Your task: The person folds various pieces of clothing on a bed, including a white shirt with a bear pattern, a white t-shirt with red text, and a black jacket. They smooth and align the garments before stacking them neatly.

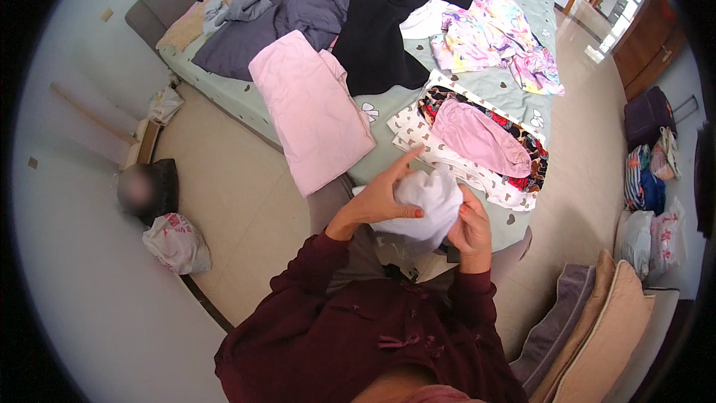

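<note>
A bunched white cloth is held up over the near edge of the bed. My left hand cups its left side, thumb across the front and index finger stretched out. At the right side, my right hand pinches the cloth between thumb and fingers. Just beyond lies a folded stack on the bed: a pink garment on top, a dark red-patterned garment under it, and a white printed garment at the bottom. To the left is a folded pink cloth, overhanging the bed's edge.
The bed has a pale green printed sheet. Across it lie a black garment, a dark grey garment and a colourful printed garment. Plastic bags stand on the left floor; a suitcase and cushions are at right.
</note>
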The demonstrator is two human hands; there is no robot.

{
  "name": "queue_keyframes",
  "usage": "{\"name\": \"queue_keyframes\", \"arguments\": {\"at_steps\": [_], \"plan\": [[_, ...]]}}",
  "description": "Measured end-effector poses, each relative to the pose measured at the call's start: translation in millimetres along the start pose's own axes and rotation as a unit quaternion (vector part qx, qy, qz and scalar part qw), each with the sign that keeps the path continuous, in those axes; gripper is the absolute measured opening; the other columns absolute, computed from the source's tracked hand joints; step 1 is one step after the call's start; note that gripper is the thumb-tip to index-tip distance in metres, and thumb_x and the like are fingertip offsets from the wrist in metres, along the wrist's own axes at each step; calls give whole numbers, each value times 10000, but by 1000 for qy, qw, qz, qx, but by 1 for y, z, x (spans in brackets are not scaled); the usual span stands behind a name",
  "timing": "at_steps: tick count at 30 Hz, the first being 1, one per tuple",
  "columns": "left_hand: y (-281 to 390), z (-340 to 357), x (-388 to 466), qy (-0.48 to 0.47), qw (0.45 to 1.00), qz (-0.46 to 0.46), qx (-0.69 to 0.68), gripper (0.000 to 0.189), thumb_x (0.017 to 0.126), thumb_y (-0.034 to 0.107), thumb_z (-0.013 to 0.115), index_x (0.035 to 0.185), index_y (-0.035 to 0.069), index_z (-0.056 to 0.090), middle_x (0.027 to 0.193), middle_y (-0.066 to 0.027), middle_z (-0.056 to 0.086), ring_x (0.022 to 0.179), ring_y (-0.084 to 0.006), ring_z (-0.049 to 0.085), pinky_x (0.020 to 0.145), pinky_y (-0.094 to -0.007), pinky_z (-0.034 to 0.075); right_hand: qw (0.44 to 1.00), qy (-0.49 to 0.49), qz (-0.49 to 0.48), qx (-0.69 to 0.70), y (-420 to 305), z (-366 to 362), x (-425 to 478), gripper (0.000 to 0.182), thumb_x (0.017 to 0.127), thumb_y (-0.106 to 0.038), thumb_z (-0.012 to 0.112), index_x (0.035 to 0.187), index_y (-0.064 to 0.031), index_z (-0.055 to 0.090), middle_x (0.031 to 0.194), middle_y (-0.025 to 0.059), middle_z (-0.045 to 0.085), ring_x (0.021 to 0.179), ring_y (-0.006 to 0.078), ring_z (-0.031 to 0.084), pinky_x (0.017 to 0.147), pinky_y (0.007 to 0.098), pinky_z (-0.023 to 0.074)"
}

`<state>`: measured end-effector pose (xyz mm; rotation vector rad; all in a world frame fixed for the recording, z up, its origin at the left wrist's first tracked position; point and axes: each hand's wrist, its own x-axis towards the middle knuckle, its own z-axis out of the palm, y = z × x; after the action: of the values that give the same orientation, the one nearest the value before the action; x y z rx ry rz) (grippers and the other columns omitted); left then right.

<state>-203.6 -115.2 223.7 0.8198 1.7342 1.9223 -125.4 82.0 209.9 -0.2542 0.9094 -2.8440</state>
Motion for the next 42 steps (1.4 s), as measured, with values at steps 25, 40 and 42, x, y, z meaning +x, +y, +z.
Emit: {"name": "queue_keyframes", "arguments": {"at_steps": [25,40,42], "plan": [[24,1,33,-213,970,-60,-101,236,812,215,749,829,74,560,797,42,522,756,-44,459,682,-194,380,941,70,-73,-323,-52,23,-8,419,777,129,539,1173,0,578,1086,26,620,976,69,555,836,233,445],[33,17,38,-163,986,-22,37,216,819,116,732,969,25,605,843,19,579,811,-56,524,753,-230,420,949,56,-37,-308,-38,-2,-27,245,756,73,503,956,-26,606,914,-18,579,841,58,507,747,205,400],[36,14,35,-188,978,-40,76,262,814,125,735,1017,20,607,877,6,592,835,-63,529,776,-241,424,945,62,-31,-320,-36,-2,-28,217,774,58,502,946,-28,603,911,-19,580,844,60,508,757,209,403]]}}
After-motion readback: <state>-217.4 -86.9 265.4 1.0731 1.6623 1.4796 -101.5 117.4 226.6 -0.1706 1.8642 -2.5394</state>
